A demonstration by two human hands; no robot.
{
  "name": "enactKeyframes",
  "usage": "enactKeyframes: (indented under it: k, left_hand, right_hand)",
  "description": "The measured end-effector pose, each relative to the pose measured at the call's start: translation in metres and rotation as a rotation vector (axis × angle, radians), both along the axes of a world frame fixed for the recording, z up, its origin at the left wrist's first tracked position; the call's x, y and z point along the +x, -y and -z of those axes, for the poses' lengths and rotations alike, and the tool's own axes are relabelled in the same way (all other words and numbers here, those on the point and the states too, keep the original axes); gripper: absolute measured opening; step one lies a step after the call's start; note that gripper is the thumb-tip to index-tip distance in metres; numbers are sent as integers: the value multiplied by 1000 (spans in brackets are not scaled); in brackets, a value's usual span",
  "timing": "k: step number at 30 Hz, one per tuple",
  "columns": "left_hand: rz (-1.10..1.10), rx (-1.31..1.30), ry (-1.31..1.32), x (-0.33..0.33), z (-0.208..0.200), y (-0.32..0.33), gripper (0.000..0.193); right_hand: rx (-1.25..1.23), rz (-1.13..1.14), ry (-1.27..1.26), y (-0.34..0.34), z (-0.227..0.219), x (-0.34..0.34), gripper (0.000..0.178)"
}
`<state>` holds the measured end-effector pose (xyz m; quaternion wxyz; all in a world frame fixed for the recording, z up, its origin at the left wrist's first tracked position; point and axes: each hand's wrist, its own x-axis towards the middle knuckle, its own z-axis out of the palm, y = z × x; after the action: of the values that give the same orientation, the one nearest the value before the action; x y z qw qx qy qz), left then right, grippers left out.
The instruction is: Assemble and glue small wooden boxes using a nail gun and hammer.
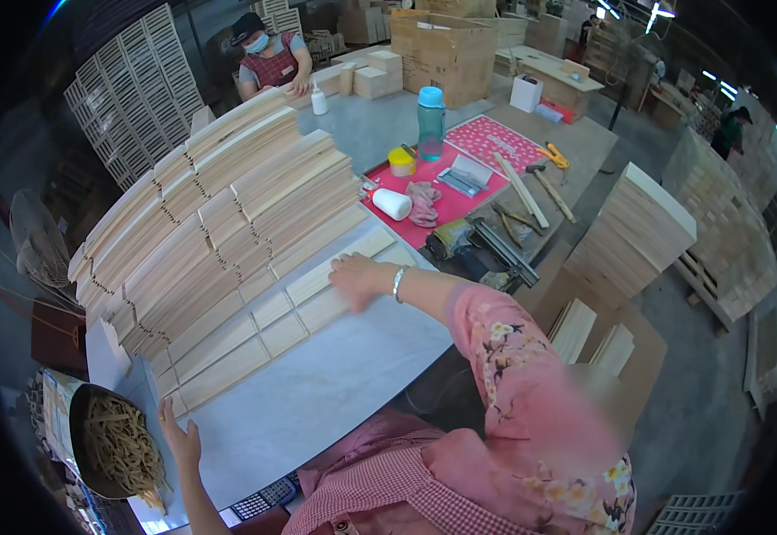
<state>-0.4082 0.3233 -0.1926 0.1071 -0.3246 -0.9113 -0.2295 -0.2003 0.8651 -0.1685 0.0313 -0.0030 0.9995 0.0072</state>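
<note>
Low rows of pale wooden slats [283, 333] lie side by side on the white tabletop [317, 383], marked by crosswise grooves or joints. My right hand [357, 280] rests palm-down over the slats toward their right end, its fingers stretched out and partly blurred. At the opposite end, my left hand [180, 433] is upright beside the slat ends, thumb apart from the fingers and nothing in its grasp. Behind the row rise stacks of similar slats [219, 214] with notched ends.
A pan of wood strips [121, 441] stands left of my left hand. Beyond the right forearm lie a nail gun [482, 250], a hammer [551, 192], a white bottle [392, 204] and a blue water bottle [431, 123]. A co-worker [268, 58] sits across the table.
</note>
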Motion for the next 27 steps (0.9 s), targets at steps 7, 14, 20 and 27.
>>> enactKeyframes:
  k: [7, 14, 20, 27]
  left_hand:
    - [-69, -122, -158, 9, -19, 5, 77]
    - [-112, -403, -40, -20, -9, 33, 65]
    - [1, -600, 161, -14, -29, 48, 33]
    - [128, -425, 202, 76, -11, -4, 22]
  right_hand:
    - [122, 56, -323, -17, 11, -25, 31]
    - [-7, -38, -358, 24, -39, 51, 17]
    - [67, 121, -348, 35, -42, 105, 14]
    - [-11, 552, -185, 41, -19, 78, 17]
